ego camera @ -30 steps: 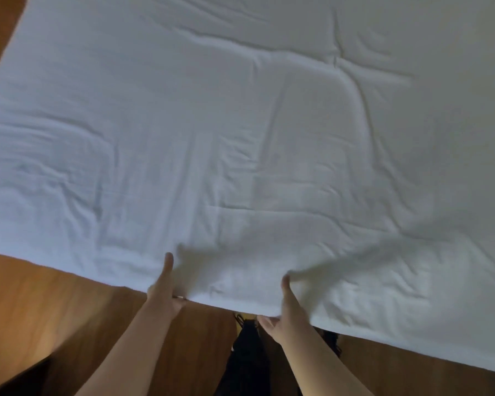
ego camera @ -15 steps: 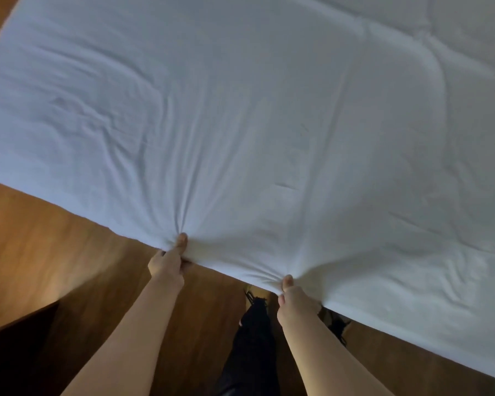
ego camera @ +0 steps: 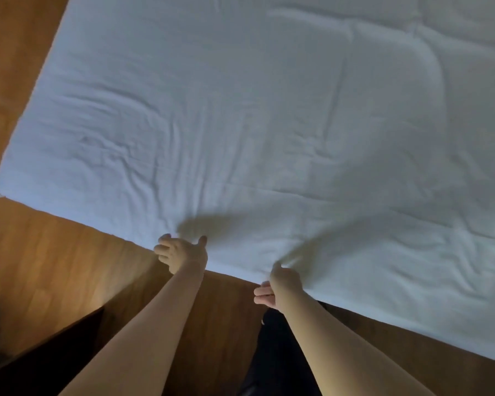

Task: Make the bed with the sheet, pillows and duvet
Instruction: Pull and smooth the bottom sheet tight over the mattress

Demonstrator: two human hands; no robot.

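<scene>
sheet: big white cotton sheet is spread across the bed, near edge hanging over the brown wood floor, plenty of wrinkles
left hand: fingers spread and relaxed at the sheet's near edge, gripping nothing
right hand: thumb on top of the hem, fingers underneath, pinching it
progress: early I'd say, sheet needs smoothing and tucking, no pillows or duvet in view
</scene>
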